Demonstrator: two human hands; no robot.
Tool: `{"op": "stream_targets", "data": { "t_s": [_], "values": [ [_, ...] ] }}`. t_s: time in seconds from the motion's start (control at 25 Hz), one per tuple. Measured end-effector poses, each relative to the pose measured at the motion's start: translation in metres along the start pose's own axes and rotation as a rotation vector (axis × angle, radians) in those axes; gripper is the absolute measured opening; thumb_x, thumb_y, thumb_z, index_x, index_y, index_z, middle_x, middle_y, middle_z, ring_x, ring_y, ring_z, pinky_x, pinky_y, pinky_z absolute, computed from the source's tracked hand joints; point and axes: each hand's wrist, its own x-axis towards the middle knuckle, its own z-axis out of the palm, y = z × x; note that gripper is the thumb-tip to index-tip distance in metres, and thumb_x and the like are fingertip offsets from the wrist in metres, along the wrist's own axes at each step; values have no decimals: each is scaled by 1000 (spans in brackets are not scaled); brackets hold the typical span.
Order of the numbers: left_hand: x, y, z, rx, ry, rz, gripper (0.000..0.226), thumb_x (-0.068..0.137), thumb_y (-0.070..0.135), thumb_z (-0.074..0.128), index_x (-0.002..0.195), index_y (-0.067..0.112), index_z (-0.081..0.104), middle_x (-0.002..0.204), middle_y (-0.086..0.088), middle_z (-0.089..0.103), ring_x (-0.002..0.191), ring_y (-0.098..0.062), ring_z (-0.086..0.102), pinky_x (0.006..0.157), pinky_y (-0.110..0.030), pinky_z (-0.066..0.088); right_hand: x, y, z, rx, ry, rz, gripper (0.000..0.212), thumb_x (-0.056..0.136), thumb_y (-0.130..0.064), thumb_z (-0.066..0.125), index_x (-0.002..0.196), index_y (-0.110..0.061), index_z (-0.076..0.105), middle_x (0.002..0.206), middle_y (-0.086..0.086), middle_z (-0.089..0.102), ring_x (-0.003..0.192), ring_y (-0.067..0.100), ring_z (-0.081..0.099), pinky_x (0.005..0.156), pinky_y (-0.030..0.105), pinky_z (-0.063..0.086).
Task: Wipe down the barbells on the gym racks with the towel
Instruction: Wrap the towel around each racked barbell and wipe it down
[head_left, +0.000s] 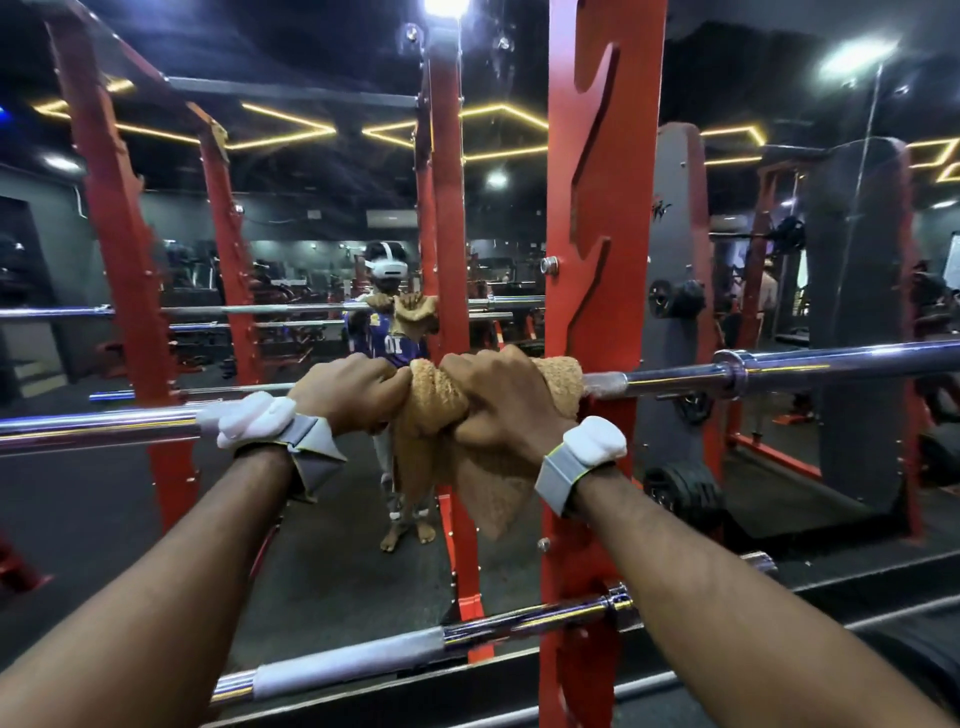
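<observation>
Because the barbell (831, 364) lies left to right, the towel (428, 400) wrapped around it, gripped by curled fingers of left hand (353, 395) and right hand (498, 405) together, should probably slide sideways.

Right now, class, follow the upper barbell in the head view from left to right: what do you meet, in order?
Bare barbell shaft → left hand → towel bunched between the hands → right hand → red rack upright → barbell sleeve.
</observation>
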Motion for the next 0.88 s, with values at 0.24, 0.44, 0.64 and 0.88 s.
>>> {"op": "stream_targets", "data": {
  "t_s": [0.24,0.44,0.64,0.88],
  "values": [
    [-4,11,-2,39,14,-89,50,102,43,30,62,20,50,96,-14,69,97,-37,63,70,-35,39,-2,3,9,47,131,-24,44,46,-37,67,76,-23,38,64,-2,55,59,27,55,60,33,29],
    [-4,12,-2,87,29,-117,51,102,45,30,69,16,56,94,-17,68,92,-38,63,67,-35,39,-5,5,10,44,166,-72,45,44,-31,69,82,-18,48,68,1,56,61,29,56,60,35,32],
    [-11,15,-9,148,18,25,28,104,36,41,78,26,48,75,-6,56,88,-37,63,73,-45,51,-19,45,-8,39,-57,-108,50,58,-29,73,103,-14,57,88,5,65,82,33,62,72,41,40],
    [-11,10,-5,81,85,-14,45,103,45,33,89,17,64,91,-14,69,92,-39,65,77,-41,51,3,41,-19,190,-361,135,36,60,-44,71,89,-23,62,81,-1,68,78,23,65,63,31,37]
  ]
}}
